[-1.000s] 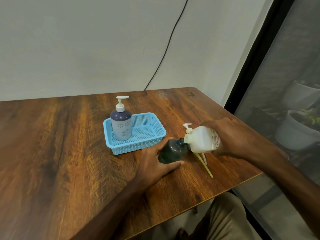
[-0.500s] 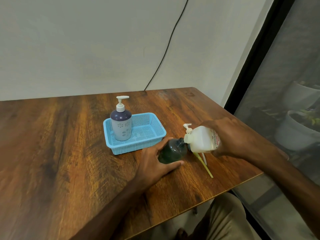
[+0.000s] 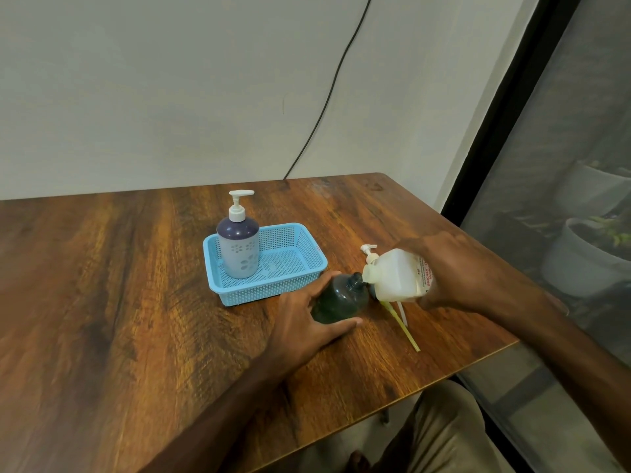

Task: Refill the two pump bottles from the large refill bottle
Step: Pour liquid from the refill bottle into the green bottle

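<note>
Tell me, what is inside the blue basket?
One pump bottle stands upright in the left part of the blue basket; the rest shows only mesh floor. The bottle's opaque wall hides how full it is.

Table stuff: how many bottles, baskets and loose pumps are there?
Bottles: 3 (purple pump bottle, dark green bottle, white refill bottle)
Baskets: 1 (blue basket)
Pumps lying loose: 1 (white pump)
Total: 5
</note>
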A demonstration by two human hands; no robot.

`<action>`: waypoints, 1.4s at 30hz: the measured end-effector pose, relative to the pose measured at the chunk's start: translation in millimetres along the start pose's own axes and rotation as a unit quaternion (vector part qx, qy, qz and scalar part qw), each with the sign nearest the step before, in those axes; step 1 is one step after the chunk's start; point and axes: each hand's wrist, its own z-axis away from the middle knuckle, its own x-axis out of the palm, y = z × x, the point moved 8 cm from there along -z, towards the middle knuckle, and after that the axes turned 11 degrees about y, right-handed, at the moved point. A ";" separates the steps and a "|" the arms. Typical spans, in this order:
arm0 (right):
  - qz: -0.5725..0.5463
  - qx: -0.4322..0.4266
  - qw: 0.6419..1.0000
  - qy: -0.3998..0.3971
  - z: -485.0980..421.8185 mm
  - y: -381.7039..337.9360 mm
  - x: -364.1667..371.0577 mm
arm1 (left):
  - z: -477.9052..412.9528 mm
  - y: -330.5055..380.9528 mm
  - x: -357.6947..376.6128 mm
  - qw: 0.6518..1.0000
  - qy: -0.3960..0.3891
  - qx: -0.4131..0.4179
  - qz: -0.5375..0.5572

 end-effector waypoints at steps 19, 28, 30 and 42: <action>0.067 -0.055 0.995 0.045 14.3 -41.9 -34.1 | -0.3 -0.8 1.1 1.000 -0.006 -0.012 0.011; 0.017 -0.009 0.999 0.036 -2.9 0.2 -5.5 | -0.4 1.4 0.5 1.000 -0.007 -0.002 0.015; 0.010 -0.007 1.000 0.028 -5.2 5.0 -0.5 | -0.2 2.1 0.2 1.000 -0.004 0.000 0.018; 0.065 -0.050 0.993 0.083 4.1 -16.1 -15.2 | 0.0 -3.5 2.0 1.000 -0.006 -0.008 0.016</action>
